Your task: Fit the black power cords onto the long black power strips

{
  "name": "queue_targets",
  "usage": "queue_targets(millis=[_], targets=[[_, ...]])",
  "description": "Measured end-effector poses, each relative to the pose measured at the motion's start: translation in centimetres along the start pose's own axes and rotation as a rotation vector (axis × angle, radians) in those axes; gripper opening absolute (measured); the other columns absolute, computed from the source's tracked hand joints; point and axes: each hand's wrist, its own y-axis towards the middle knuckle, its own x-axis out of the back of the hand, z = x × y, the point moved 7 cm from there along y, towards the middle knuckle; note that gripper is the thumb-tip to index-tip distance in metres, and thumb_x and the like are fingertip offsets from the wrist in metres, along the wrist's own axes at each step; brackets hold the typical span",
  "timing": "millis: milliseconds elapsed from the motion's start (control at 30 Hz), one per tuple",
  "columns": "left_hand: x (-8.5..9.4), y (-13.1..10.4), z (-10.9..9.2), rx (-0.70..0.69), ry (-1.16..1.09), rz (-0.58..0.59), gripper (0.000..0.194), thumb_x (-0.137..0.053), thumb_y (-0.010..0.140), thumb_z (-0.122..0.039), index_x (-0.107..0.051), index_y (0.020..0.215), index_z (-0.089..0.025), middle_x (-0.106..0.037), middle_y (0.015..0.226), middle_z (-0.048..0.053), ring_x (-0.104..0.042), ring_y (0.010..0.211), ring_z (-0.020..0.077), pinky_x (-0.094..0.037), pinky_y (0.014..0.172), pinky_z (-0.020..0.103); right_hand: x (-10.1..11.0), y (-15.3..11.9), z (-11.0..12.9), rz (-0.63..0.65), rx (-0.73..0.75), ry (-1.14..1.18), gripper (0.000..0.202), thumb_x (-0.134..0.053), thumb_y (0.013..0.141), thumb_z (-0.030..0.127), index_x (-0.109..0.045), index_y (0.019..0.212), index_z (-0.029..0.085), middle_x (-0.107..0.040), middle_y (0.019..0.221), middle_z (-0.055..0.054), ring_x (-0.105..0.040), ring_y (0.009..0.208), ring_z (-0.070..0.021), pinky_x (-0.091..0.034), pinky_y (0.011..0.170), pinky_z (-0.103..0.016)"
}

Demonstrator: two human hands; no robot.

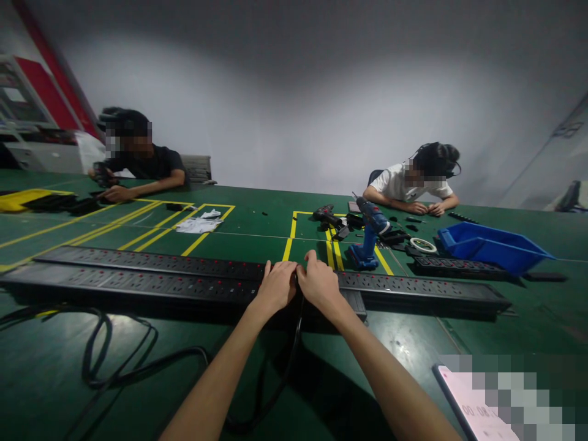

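Observation:
Two long black power strips with rows of sockets and red marks lie side by side across the table. At the right end of the nearer one, my left hand and my right hand meet over the strips. Both hands are closed, fingers curled in around the upper end of a black cable, which drops between my wrists toward me. My fingers and the strip hide the exact grip and where the cable ends.
Loops of cable lie at left front. Beyond the strips stand a blue cordless drill, a tape roll and a blue bin. A phone lies front right. Two people sit across the green table.

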Motion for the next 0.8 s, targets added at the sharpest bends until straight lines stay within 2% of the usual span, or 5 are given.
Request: queue_targets(millis=[100,200,433,633,800], targets=[[0.1,0.2,0.0,0.02,-0.011,-0.016,0.038,-0.036,0.092,-0.02,-0.057,0.124,-0.024,-0.06,0.134,0.006,-0.05,0.127,0.0252,-0.019,0.116,0.059,-0.3,-0.4,-0.7,0.083,0.019,0.057,0.035,-0.046,0.091,0.037,-0.046,0.12,0.019,-0.068,0.095,-0.013,-0.066,0.09,-0.0305,-0.047,0.075,-0.039],[-0.1,0.4,0.0,0.033,-0.001,-0.022,0.038,-0.036,0.092,-0.019,-0.058,0.124,-0.025,-0.06,0.133,0.006,-0.049,0.127,0.0253,-0.019,0.116,0.06,-1.4,0.2,-1.7,0.145,0.012,0.292,0.043,-0.057,0.083,0.029,-0.045,0.123,0.021,-0.067,0.086,-0.007,-0.067,0.076,-0.0231,-0.049,0.067,-0.033],[-0.3,0.6,0.0,0.036,0.006,-0.01,0.038,-0.038,0.092,-0.018,-0.059,0.122,-0.027,-0.061,0.13,0.005,-0.05,0.125,0.0253,-0.019,0.116,0.061,-4.5,1.1,-3.7,0.223,-0.287,1.064,0.059,-0.069,0.07,0.02,-0.043,0.123,0.014,-0.057,0.059,0.006,-0.051,0.044,-0.0108,-0.044,0.039,-0.02],[-0.5,0.6,0.1,0.032,0.025,0.003,0.038,-0.037,0.093,-0.02,-0.058,0.124,-0.026,-0.058,0.135,0.006,-0.049,0.128,0.0246,-0.017,0.118,0.06,-4.1,0.2,-3.0,0.19,-0.206,1.038,0.055,-0.067,0.07,0.016,-0.054,0.124,0.013,-0.059,0.059,0.006,-0.049,0.041,-0.0082,-0.039,0.034,-0.017],[-0.5,0.6,0.2,0.051,0.028,0.009,0.039,-0.038,0.093,-0.02,-0.058,0.125,-0.026,-0.059,0.134,0.006,-0.048,0.129,0.025,-0.017,0.118,0.059,-4.1,0.1,-3.1,0.14,-0.298,1.151,0.052,-0.063,0.075,0.017,-0.055,0.126,0.009,-0.056,0.055,0.005,-0.049,0.041,-0.0085,-0.039,0.036,-0.017]])
